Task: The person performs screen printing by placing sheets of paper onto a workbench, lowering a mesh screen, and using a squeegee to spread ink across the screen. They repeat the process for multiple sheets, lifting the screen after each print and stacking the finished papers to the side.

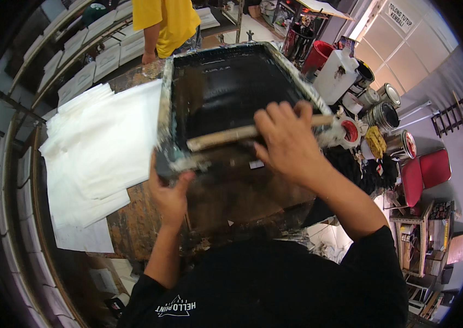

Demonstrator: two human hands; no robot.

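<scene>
Black mesh fills the screen frame (pixel 164 112), set mid-bench (pixel 143 221) with its pale, ink-crusted rim showing. Room to move, from where I'm standing: stained bare wood between frame and the bench's near edge, but tight on both sides. Left side of the bench is taken by a stack of white sheets (pixel 103 150), reaching the frame's left rim. Right of the frame it's crowded: white jerrycan (pixel 336 76), red bucket (pixel 319 54), tins. Past the far side, a person in a yellow shirt (pixel 174 24).

Wooden bar (pixel 223 136) runs crosswise over the near part of the frame, right end out past the right rim. Right hand (pixel 287 139) has it: fingers curled over the top, thumb on the near side. Left hand (pixel 169 198) is at the frame's near-left corner, thumb and fingers moderately apart around it; blurred, can't tell how firm.

Right forearm slants in, elbow out wide; left forearm comes up steeper.
</scene>
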